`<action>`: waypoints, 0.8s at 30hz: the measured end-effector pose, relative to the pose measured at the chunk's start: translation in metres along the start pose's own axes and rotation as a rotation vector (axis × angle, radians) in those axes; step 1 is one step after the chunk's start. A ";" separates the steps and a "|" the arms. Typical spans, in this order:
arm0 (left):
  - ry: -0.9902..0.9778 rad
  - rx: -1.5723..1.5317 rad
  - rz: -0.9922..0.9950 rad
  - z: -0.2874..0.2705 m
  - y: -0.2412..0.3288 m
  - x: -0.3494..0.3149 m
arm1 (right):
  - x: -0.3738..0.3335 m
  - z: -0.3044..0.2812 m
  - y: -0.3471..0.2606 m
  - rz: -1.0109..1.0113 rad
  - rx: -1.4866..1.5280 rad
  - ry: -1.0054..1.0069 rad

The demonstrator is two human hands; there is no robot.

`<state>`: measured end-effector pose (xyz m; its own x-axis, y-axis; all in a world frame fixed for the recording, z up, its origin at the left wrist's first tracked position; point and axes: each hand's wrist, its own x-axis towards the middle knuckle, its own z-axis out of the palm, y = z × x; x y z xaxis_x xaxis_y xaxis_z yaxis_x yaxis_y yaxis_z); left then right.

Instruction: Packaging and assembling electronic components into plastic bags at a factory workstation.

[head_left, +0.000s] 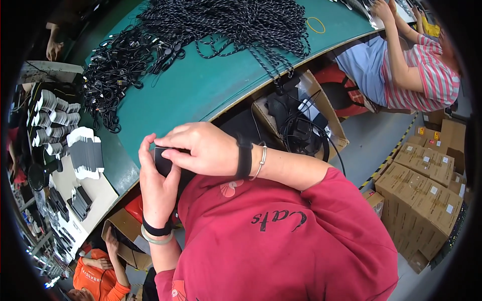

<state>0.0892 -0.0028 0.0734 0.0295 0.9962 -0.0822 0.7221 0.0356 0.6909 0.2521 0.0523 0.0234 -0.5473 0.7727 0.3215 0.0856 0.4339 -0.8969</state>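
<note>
A small black box (pixel 163 161) is held between my two hands, close to my body at the table's near edge. My left hand (pixel 157 183) wraps round it from the left and below, the thumb against its near side. From the right my right hand (pixel 198 148) reaches over it, its thumb lying on the top and its fingers at the far side. The fingers cover much of the box, so its full shape is hidden. Both wrists wear black bands.
Black-and-white braided cords (pixel 226 22) and black cables (pixel 118 75) are heaped on the green table (pixel 175 100). Flat white-and-black carton pieces (pixel 86 153) are stacked left. An open cardboard box (pixel 337 131) holds cables. Co-workers sit at right and lower left; brown cartons (pixel 414 193) stand right.
</note>
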 end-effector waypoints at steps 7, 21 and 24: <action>-0.032 -0.157 -0.044 0.003 0.003 0.006 | -0.003 0.000 0.012 0.175 0.418 0.139; -0.173 -0.852 -0.288 -0.004 -0.009 0.000 | 0.004 -0.030 0.016 0.494 0.815 0.092; -0.112 -0.892 -0.305 -0.014 -0.012 -0.001 | 0.009 -0.031 0.012 0.513 0.859 0.071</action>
<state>0.0708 -0.0030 0.0749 0.0266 0.9220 -0.3862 -0.0829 0.3870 0.9183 0.2744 0.0792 0.0246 -0.5596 0.8105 -0.1731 -0.3479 -0.4193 -0.8385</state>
